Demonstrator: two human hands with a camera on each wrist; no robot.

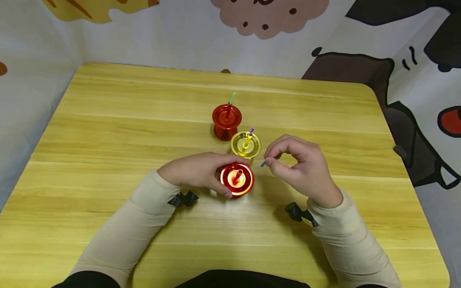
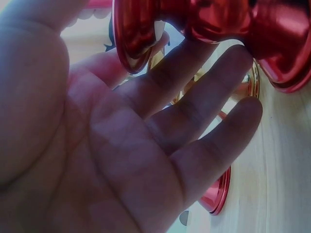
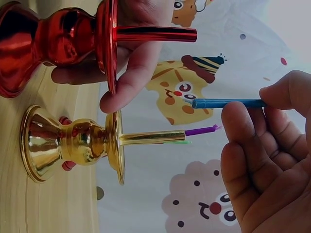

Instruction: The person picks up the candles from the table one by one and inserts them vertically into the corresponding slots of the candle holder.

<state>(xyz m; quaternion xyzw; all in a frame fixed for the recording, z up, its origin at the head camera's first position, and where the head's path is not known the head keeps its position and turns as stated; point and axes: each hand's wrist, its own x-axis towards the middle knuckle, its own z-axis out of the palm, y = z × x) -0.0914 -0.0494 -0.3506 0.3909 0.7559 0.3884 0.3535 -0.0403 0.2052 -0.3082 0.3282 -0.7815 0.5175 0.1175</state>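
My left hand (image 1: 198, 171) grips the nearest red metal candle holder (image 1: 246, 185), thumb and fingers around its dish. The holder stands upright, and its thin red tube (image 3: 155, 34) has nothing in the end. In the left wrist view the fingers (image 2: 194, 111) pass behind the holder's shiny stem. To the right, my right hand (image 1: 302, 168) pinches a thin blue candle (image 3: 223, 103) between thumb and fingertips, apart from the holder. Just beyond my left hand stands a gold candle holder (image 3: 80, 141) with a purple candle (image 3: 201, 131) in its tube.
Behind the gold holder, a second red candle holder (image 1: 226, 120) carries a green candle (image 1: 232, 98). All three holders are close together on the wooden table (image 1: 126, 120). A cloth with cartoon prints (image 1: 180, 44) hangs behind the table.
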